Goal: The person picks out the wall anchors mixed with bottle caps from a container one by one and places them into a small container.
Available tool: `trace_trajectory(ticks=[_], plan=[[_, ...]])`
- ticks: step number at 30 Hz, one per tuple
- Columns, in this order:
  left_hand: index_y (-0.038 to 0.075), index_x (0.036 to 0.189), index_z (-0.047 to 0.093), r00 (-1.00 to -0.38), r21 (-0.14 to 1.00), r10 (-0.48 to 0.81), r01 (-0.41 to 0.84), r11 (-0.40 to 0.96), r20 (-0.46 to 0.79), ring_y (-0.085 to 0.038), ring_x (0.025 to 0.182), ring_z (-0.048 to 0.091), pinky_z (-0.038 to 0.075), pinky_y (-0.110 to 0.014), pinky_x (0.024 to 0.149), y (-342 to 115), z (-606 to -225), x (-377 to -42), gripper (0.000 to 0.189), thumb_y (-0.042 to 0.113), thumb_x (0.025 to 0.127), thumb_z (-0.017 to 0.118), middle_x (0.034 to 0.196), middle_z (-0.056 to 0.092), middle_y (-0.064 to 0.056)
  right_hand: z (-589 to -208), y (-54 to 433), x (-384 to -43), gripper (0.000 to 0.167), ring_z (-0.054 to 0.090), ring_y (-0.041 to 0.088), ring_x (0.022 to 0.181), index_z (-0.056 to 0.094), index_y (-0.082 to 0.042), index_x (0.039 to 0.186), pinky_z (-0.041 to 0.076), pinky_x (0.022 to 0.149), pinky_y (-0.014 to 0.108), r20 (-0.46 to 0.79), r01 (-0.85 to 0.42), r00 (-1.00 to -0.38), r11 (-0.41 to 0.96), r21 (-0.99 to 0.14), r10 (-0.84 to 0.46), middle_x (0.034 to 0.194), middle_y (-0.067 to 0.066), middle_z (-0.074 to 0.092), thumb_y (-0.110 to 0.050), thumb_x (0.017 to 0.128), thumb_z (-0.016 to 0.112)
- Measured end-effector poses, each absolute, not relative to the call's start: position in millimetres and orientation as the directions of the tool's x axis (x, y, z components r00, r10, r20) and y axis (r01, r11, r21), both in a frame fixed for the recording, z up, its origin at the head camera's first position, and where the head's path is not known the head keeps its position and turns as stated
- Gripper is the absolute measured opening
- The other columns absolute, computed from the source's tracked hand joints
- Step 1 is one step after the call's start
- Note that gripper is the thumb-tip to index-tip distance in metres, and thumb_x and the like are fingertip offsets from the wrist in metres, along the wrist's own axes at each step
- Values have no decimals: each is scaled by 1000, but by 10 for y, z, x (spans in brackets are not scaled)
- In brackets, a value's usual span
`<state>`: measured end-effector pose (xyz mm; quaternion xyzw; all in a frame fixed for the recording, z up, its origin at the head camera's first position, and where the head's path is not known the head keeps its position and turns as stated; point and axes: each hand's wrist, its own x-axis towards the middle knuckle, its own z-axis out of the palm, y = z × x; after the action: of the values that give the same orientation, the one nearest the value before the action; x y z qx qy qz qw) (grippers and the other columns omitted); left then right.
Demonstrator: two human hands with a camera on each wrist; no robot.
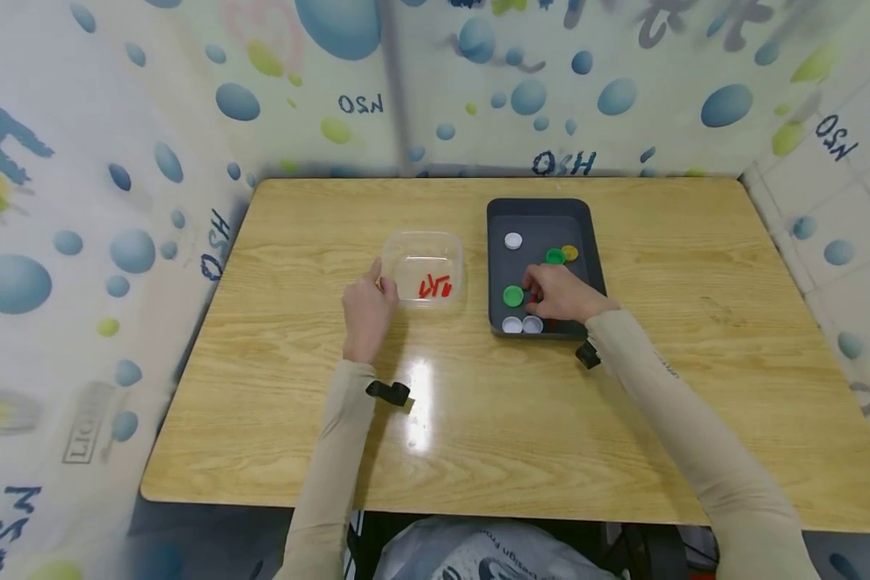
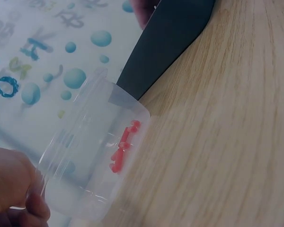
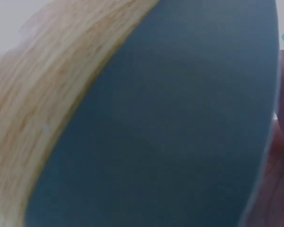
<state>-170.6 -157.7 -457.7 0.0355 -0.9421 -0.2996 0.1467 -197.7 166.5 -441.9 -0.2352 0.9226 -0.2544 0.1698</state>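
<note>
My left hand [image 1: 370, 316] grips the left rim of a clear plastic container [image 1: 424, 238], index finger along its side; in the left wrist view, thumb and curled fingers pinch that rim. Several small red stick-like pieces [image 1: 435, 286] lie on the container's floor. Over the front part of a dark grey tray [image 1: 503, 217], my right hand [image 1: 565, 294] reaches down with thumb and fingers together on a small red piece [image 1: 532, 299], mostly hidden by the fingers. The right wrist view shows mainly the tray's outer wall [image 3: 170, 118] and part of the hand.
Inside the tray are a green cap [image 1: 513, 296], another green cap [image 1: 555, 256], a yellow cap [image 1: 569, 253], a white cap [image 1: 512, 241] and two white caps [image 1: 522, 325] at the front. Container and tray stand apart on a wooden table [image 1: 319, 225], with patterned walls behind.
</note>
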Motion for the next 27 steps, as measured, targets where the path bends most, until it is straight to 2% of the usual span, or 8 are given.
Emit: trace_trajectory(ticks=[3, 7, 14, 20, 27], plan=[[-5, 134, 62, -950, 574, -157, 27, 818, 269, -13, 50, 30, 28, -30, 47, -1583, -4557, -1721, 44, 7, 92, 51, 57, 49, -9, -4394, 1673, -2002, 29, 65, 28, 91, 64, 6, 110, 55, 85, 44, -181, -355, -832, 753, -554, -525, 101, 19, 68, -5, 85, 73], [-5, 133, 63, -946, 573, -163, 29, 819, 282, -16, 52, 31, 33, -34, 48, -1585, -4535, -1730, 45, 7, 91, 51, 59, 59, -18, -4342, 1689, -2034, 26, 66, 28, 91, 66, 5, 108, 55, 85, 45, -163, -346, -842, 745, -571, -515, 101, 19, 69, -5, 86, 74], [-5, 135, 61, -955, 589, -161, 18, 808, 251, -12, 49, 26, 26, -28, 46, -1607, -4518, -1720, 46, 6, 91, 50, 54, 49, -10, -4193, 1610, -2105, 28, 66, 26, 90, 66, 6, 110, 54, 85, 43, -122, -342, -849, 710, -615, -515, 99, 17, 69, -8, 88, 74], [-4, 135, 61, -952, 597, -175, 10, 802, 250, -11, 49, 27, 27, -28, 46, -1633, -4532, -1699, 46, 8, 92, 50, 57, 56, -15, -3982, 1373, -2176, 26, 67, 25, 88, 67, 3, 109, 56, 84, 41, -59, -409, -828, 671, -618, -558, 99, 15, 71, -10, 88, 74], [-5, 135, 61, -956, 586, -154, 22, 810, 249, -11, 49, 26, 26, -27, 45, -1597, -4540, -1675, 46, 6, 91, 51, 59, 59, -18, -3912, 1107, -2243, 24, 66, 24, 89, 67, 3, 108, 56, 86, 41, -63, -432, -802, 649, -626, -594, 102, 16, 70, -9, 88, 73]])
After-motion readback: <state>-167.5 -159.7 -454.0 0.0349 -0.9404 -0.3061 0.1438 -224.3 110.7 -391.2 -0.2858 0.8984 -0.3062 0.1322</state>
